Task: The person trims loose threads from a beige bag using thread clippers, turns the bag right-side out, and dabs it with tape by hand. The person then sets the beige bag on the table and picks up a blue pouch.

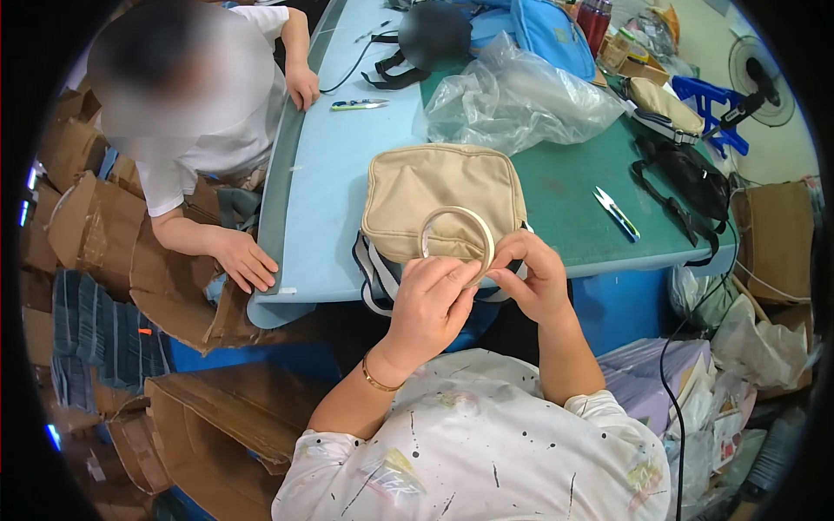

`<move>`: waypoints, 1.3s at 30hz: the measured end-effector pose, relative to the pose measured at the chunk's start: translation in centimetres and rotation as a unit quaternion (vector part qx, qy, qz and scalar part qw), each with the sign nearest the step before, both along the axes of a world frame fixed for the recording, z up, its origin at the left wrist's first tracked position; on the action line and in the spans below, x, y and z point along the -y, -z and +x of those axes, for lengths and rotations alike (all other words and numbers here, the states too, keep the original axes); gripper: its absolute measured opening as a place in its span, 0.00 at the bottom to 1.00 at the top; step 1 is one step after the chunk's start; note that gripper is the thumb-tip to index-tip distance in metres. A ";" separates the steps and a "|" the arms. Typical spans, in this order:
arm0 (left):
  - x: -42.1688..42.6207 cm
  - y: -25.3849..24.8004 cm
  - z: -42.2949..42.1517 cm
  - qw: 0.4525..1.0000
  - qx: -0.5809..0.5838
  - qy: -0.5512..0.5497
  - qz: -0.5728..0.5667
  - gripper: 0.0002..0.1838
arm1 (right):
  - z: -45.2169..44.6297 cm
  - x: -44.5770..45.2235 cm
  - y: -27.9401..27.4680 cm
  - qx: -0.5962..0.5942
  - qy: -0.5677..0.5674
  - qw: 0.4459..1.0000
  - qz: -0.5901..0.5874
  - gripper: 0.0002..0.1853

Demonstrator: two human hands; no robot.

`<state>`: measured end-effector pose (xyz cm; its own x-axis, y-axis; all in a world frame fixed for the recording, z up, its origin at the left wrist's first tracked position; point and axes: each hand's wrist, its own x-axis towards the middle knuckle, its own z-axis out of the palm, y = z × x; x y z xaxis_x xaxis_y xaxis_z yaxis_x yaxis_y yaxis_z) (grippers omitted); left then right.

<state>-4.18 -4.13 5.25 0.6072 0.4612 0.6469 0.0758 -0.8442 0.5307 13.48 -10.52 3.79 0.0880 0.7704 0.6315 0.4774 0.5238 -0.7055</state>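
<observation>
A narrow roll of cream tape (483,227) stands on edge in front of a beige bag (434,187), which lies on the table with black-and-white straps hanging over the near edge. My left hand (432,300) is closed round the lower left part of the roll. At the roll's lower right, my right hand (532,276) has its thumb and forefinger pinched together; anything between those fingertips is too small to make out. A bracelet is on my left wrist.
A co-worker (217,104) rests both hands at the table's left edge. Thread snips (617,214) lie right of the bag, other snips (358,105) at the upper left. Behind are a clear plastic bag (521,97), a blue bag (556,39) and a black bag (691,178). Cardboard boxes (217,425) stand lower left.
</observation>
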 end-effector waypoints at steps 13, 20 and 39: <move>0.7 0.7 -0.3 0.995 -0.058 -0.073 -0.022 0.11 | -1.8 1.7 1.1 -0.052 0.040 0.998 -0.006 0.07; 1.2 0.6 -0.6 0.995 -0.076 -0.066 0.000 0.03 | -2.1 2.2 -0.8 0.087 0.033 0.995 -0.034 0.19; 2.3 -1.0 0.3 0.939 0.076 0.207 -0.263 0.09 | 2.2 2.7 -0.1 -0.194 -0.180 0.958 -0.111 0.33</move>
<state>-3.88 -6.47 6.25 0.7237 0.4861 0.4898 -0.3119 -0.4027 0.8605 15.64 -13.25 3.88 -0.0143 0.9062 0.4226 -0.0268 0.4221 -0.9061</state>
